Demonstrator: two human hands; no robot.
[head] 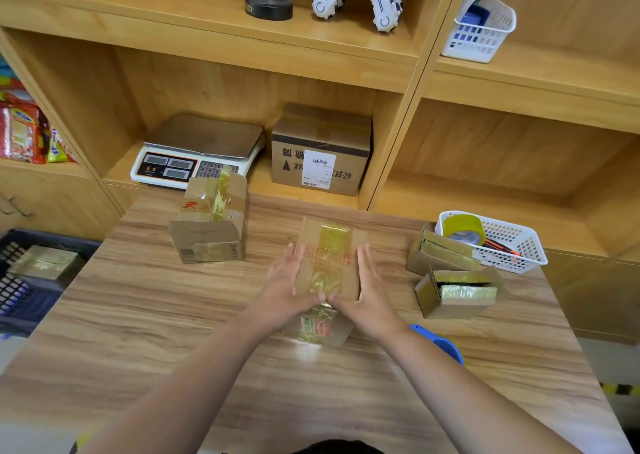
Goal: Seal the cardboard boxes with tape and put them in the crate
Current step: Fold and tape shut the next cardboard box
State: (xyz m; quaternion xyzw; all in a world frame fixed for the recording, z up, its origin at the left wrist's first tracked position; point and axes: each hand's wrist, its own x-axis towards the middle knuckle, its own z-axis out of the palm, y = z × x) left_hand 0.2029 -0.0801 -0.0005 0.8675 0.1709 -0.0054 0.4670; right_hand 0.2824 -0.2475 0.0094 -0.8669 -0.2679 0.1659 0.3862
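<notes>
Grip spread, left hand (pixel 285 289) and right hand (pixel 369 292) press the box (pixel 329 259), hiding its near edge.

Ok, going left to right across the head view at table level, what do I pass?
You'd pass the dark crate → tall taped box → left hand → box between the hands → right hand → white basket.
</notes>
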